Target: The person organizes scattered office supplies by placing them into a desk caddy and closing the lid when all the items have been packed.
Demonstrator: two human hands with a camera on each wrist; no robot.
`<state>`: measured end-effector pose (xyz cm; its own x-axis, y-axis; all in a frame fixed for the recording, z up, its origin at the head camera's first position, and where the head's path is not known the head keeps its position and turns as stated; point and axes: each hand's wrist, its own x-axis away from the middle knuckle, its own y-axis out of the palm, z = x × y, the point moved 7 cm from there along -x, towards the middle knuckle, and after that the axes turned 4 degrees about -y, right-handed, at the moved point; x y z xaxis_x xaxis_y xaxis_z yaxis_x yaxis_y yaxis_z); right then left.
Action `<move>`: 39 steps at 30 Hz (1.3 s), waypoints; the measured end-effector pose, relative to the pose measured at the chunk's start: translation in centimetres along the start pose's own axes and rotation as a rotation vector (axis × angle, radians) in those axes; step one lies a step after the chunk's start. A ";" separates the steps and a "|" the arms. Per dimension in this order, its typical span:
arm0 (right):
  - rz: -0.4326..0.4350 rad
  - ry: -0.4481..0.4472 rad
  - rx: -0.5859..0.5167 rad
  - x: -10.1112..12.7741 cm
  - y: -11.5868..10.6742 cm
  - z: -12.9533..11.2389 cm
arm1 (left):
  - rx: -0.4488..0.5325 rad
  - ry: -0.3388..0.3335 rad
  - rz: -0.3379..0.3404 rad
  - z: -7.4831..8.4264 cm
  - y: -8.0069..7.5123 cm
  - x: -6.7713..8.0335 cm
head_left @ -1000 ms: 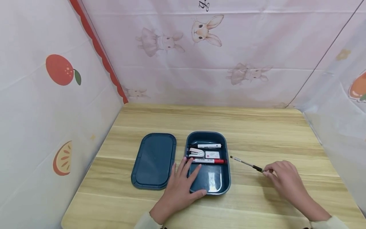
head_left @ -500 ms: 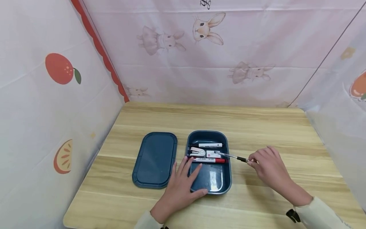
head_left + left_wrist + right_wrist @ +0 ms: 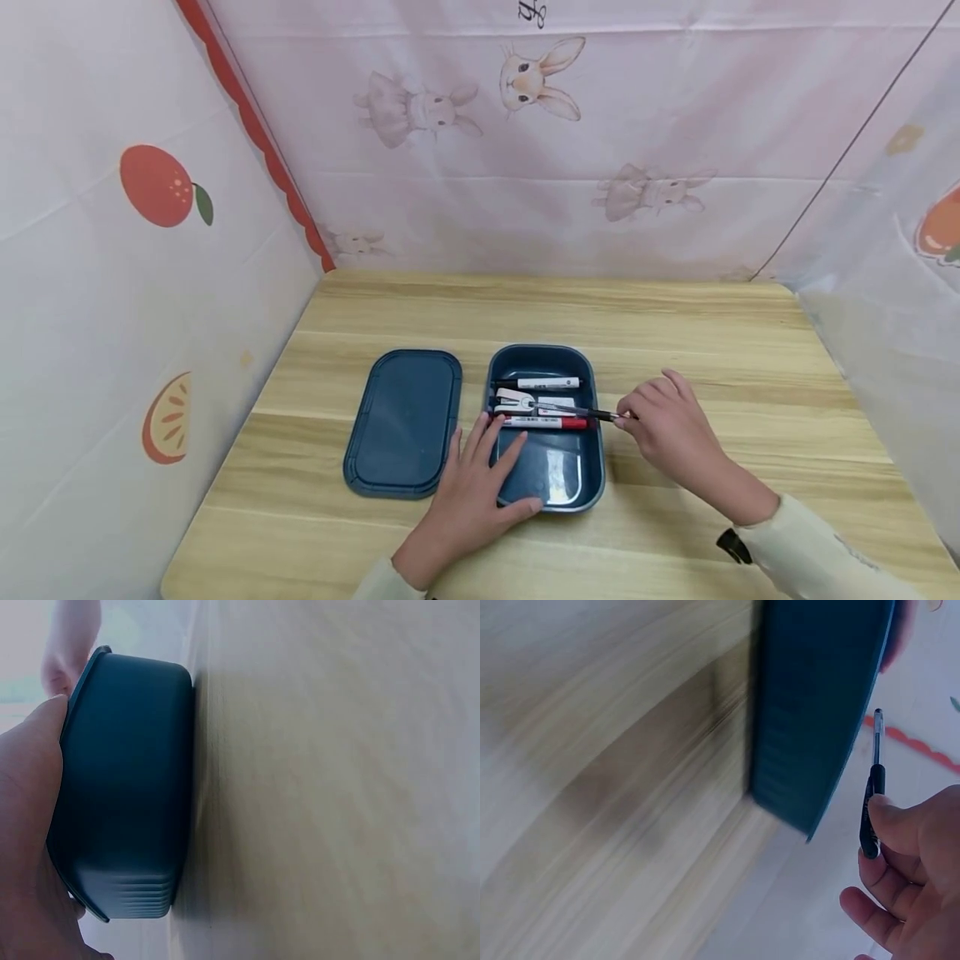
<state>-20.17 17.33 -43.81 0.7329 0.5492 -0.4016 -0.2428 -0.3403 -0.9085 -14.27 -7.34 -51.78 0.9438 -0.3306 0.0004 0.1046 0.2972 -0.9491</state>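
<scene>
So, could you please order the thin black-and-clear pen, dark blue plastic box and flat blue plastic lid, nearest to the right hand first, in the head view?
1. Pen, pinched by the right hand.
2. Box, left of the hand.
3. Lid, left of the box.

On the pale wood-grained table [image 3: 712, 333], through the head view, I count one deep dark blue box with rounded corners [image 3: 525, 471] and, toward the table's left edge, one flat dark blue lid [image 3: 405, 421]. Within the box's edges I count one slim white marker with black end [image 3: 549, 383] and one slim white marker with red end [image 3: 546, 422], together two; also one whitish stapler-like object [image 3: 516, 401] and one small white block [image 3: 558, 401]. Over its right edge I count one clear-and-black pen [image 3: 877, 778]. Hands are two: one left hand [image 3: 480, 492], one right hand [image 3: 663, 421].
</scene>
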 end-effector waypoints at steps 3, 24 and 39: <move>-0.018 -0.023 -0.010 -0.9 0.6 -1.1 | -0.007 -0.001 0.009 -0.2 0.0 0.0; -0.062 -0.109 -0.004 -2.6 2.2 -4.0 | 0.020 -0.011 0.021 -0.3 0.4 0.3; -0.163 -0.196 0.113 -3.2 4.2 -5.2 | 0.012 -0.012 0.009 -0.3 0.2 0.3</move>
<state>-20.22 10.18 -45.73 0.6335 0.7310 -0.2534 -0.2093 -0.1534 -0.9657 -14.08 -7.59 -52.08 0.9483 -0.3175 -0.0046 0.0994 0.3107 -0.9453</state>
